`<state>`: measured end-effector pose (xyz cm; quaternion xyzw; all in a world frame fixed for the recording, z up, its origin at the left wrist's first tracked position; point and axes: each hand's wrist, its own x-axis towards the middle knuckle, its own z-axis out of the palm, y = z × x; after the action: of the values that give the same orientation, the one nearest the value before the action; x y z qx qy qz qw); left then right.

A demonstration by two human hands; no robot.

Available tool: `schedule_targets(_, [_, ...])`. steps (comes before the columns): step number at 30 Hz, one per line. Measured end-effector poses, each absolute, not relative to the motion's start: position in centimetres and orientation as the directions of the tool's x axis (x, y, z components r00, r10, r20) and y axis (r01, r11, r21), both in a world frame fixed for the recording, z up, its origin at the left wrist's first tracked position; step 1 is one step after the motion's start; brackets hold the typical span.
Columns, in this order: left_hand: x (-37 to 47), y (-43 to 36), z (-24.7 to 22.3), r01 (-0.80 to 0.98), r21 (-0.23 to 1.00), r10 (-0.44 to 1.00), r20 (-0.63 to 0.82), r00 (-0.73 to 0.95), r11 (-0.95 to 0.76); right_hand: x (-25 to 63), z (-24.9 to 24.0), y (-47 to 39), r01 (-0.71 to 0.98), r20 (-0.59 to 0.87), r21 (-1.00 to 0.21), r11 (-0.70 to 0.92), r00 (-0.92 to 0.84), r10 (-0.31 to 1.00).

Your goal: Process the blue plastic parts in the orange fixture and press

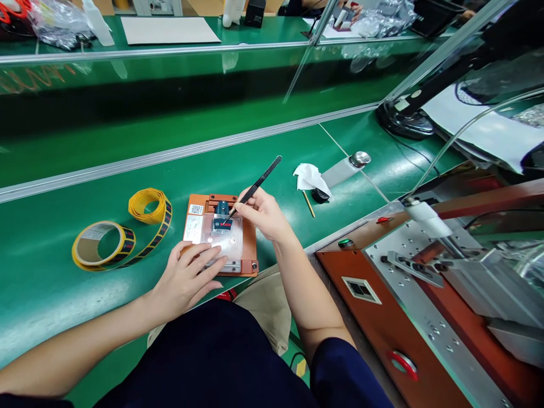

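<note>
The person's dark shirt [204, 362] is at the bottom, cut off by the edge. The left hand [187, 277] lies flat with its fingers spread apart on a clear plate [229, 249]. It hides part of the plate. The plate sits in an orange-brown holder [250, 247] on the green surface [238, 170]. A small dark label [223, 225] with red letters is on the plate, and a dark blue-green part [221, 207] sits just behind it. The right hand [261, 215] has its fingers closed on black tweezers [264, 175]. The tips are right at the label, but they are too small to tell if they pinch it.

To the left, a strip of dark stickers joins a big roll [89, 246] and a yellow roll [158, 214]. On the right is a machine [352, 289], cut off by the edge. Farther off, a white cloth [306, 174] covers part of a bottle [340, 171] with a shiny top. I cannot see what is inside the bottle.

At the back, a clear bag [59, 22] holds things too hard to make out. Near the top right, a black bin [433, 17] is cut off, its inside hidden.
</note>
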<state>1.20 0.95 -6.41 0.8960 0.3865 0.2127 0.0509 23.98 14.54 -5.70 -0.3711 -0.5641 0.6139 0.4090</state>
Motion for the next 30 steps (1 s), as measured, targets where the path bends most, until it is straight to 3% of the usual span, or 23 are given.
schedule_targets(10, [1.9, 3.6, -4.9, 0.711, 0.14, 0.717, 0.279, 0.639, -0.689, 24.2, -5.7, 14.8, -0.058, 0.024, -0.998, 0.0, -0.402, 0.915])
schedule_targets(17, [2.4, 4.4, -4.7, 0.714, 0.203, 0.741, 0.243, 0.626, -0.67, 23.8, -5.5, 14.4, -0.034, -0.001, -0.999, -0.015, -0.374, 0.928])
schedule_targets(20, [2.3, 4.6, -4.6, 0.699, 0.242, 0.74, 0.248, 0.625, -0.673, 23.5, -5.6, 14.0, -0.193, -0.022, -0.978, -0.073, -0.251, 0.968])
schedule_targets(24, [2.1, 6.1, -4.9, 0.74, 0.382, 0.832, 0.275, 0.481, -0.554, 25.2, -6.3, 13.7, -0.335, -0.017, -0.942, 0.005, 0.065, 0.998])
schedule_targets(26, [2.1, 6.9, -5.1, 0.734, 0.479, 0.876, 0.238, 0.419, -0.481, 26.8, -6.8, 13.5, -0.255, 0.01, -0.965, 0.06, 0.192, 0.981])
schedule_targets(28, [2.0, 7.0, -5.4, 0.689, 0.535, 0.871, 0.264, 0.414, -0.489, 28.4, -7.3, 13.0, -0.018, 0.059, -0.998, 0.066, 0.278, 0.959])
schedule_targets(30, [1.7, 5.9, -5.7, 0.653, 0.471, 0.797, 0.456, 0.395, -0.593, 29.5, -8.1, 12.3, 0.305, 0.099, -0.952, 0.007, 0.288, 0.952])
